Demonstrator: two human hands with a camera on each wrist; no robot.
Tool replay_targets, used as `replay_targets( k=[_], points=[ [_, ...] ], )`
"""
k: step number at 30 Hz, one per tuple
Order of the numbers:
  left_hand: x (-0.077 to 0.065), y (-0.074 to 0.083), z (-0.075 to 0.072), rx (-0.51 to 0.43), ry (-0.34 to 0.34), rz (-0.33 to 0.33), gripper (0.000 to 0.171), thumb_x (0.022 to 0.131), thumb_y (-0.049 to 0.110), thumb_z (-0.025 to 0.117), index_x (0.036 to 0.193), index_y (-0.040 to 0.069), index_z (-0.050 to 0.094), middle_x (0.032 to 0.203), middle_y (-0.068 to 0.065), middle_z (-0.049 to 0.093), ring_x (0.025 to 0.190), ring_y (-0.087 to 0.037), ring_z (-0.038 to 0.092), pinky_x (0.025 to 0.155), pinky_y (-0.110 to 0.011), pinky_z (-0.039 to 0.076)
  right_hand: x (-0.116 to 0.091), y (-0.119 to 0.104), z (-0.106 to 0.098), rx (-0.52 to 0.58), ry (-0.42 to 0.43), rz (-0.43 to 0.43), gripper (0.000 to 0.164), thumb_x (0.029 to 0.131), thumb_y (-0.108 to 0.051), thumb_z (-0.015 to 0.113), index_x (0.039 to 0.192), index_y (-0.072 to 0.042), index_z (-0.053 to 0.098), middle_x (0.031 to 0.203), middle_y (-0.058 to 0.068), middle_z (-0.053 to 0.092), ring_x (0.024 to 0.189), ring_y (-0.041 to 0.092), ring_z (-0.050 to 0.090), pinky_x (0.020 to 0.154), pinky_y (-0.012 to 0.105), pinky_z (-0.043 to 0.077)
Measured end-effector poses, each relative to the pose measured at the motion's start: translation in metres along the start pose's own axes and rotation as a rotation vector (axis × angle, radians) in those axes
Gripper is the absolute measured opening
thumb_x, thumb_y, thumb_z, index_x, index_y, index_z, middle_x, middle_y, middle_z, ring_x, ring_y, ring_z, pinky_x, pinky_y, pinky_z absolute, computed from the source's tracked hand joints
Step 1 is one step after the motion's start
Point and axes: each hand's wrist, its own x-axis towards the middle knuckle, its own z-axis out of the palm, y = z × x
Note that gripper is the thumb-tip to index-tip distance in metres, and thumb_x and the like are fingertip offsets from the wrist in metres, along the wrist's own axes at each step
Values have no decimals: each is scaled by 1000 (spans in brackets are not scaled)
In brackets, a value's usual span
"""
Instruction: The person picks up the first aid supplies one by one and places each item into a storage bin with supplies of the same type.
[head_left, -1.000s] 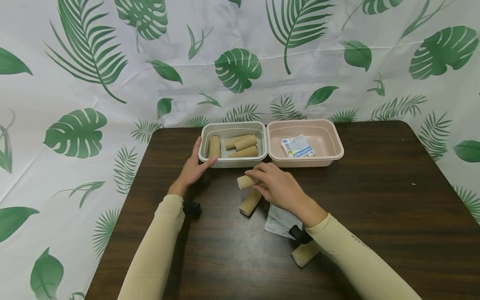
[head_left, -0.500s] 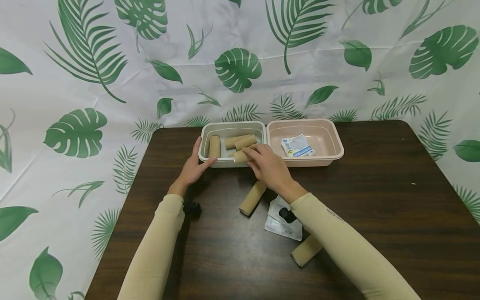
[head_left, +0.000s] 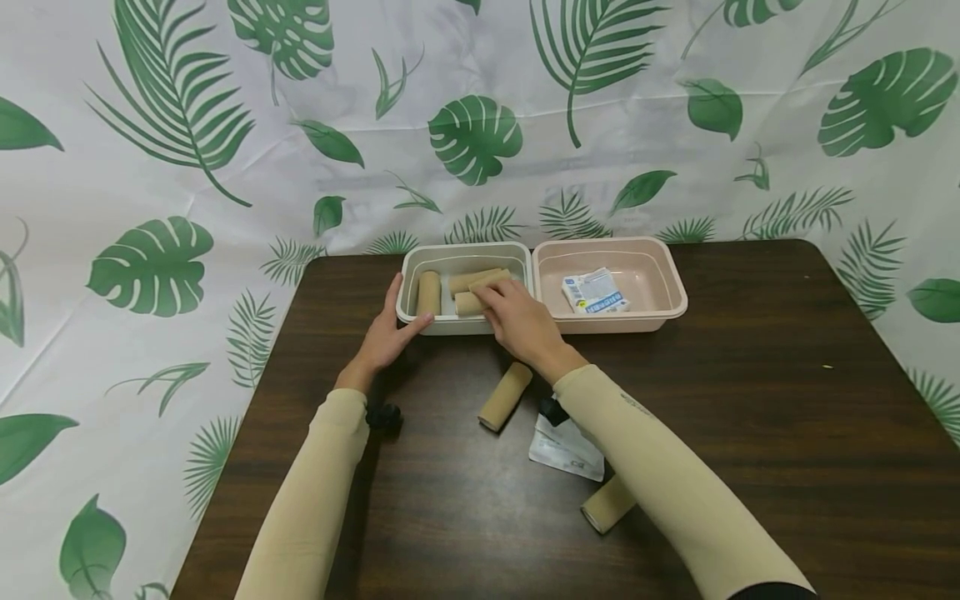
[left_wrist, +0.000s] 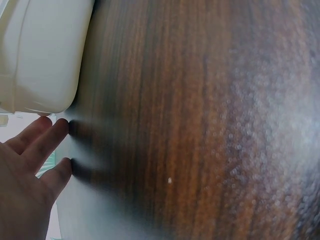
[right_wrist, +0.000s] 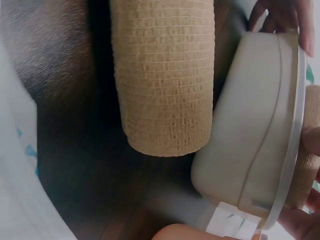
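My right hand (head_left: 525, 325) reaches over the front rim of the grey-white plastic bin (head_left: 450, 329) and holds a tan elastic bandage roll (head_left: 468, 304) inside it, near other rolls. Fingertips of that hand show at the right edge of the right wrist view. My left hand (head_left: 381, 343) rests at the bin's front left corner, thumb on the front rim. In the left wrist view, its other fingers (left_wrist: 47, 140) look nearly straight, below the bin's corner. One upright-lying bandage roll (head_left: 429, 293) is at the bin's left; another (head_left: 472, 279) lies behind the held one.
A pink bin (head_left: 652, 283) with white-and-blue packets (head_left: 595, 292) adjoins on the right. On the dark wooden table lie a bandage roll (head_left: 506, 397), white packets (head_left: 566, 450) and another roll (head_left: 607, 504) partly under the right forearm. A leaf-print cloth (head_left: 480, 192) hangs behind.
My right hand has carried the bandage roll from above the table, over the front rim, into the grey-white bin. My left hand stays at the bin's corner.
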Motion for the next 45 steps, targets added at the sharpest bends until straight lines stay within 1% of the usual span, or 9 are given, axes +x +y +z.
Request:
replay_targets(
  k=[4,10,15,19,24,28,33,39,45],
  points=[
    [0,0,1,1,8,8,93,90,59,61,157,39,0,154,-19,32,133,-41,40,105,-60,31,3,1,1,-21,-92,35,38,102,-17,51,140,-17,55,130,6,56,123,26,48,91,43,48],
    [0,2,0,4,10,14,94,90,58,61,158,37,0,154,-19,33,133,-41,41,105,-59,32,1,4,0,-52,-198,26,37,103,-18,47,138,-15,58,130,6,58,118,28,52,99,42,42],
    [1,0,0,-1,7,14,93,89,59,61,157,39,0,155,-19,32,133,-40,40,105,-59,32,-1,4,-1,-55,-195,3,34,104,-20,47,135,-14,61,126,6,61,111,29,56,97,42,43],
    [1,-1,1,-5,6,5,91,90,58,61,156,44,-1,155,-19,32,134,-40,40,105,-58,31,-3,4,0,-57,-177,-19,33,103,-18,48,133,-15,62,126,6,61,109,30,56,95,43,44],
    [1,-1,0,-6,13,11,92,91,56,62,158,38,0,154,-20,32,133,-41,40,105,-60,31,-4,3,5,-79,-152,-73,35,101,-14,50,133,-19,62,123,7,60,110,30,56,98,44,41],
    [1,-1,0,-9,9,17,93,91,54,62,159,31,1,154,-21,33,133,-41,40,105,-60,31,-3,-1,7,-120,-183,-84,36,101,-15,49,135,-21,60,124,8,58,113,30,54,101,45,38],
    [1,-1,1,-19,5,13,94,91,54,62,159,31,2,154,-19,32,134,-40,40,105,-59,30,1,-7,5,-155,-245,-79,37,102,-18,44,137,-19,58,127,9,55,116,30,50,100,49,37],
    [2,-2,0,-13,0,11,93,91,56,61,158,35,0,155,-19,31,134,-40,39,106,-59,30,3,-8,4,-165,-300,-67,39,104,-24,41,142,-21,54,136,6,50,126,29,45,103,52,34],
    [3,-2,0,-17,-2,1,92,91,57,61,157,40,0,155,-19,32,134,-39,40,106,-58,30,3,-4,5,-141,-281,-67,40,105,-27,43,144,-22,50,139,5,50,130,28,44,107,52,31]
  ],
)
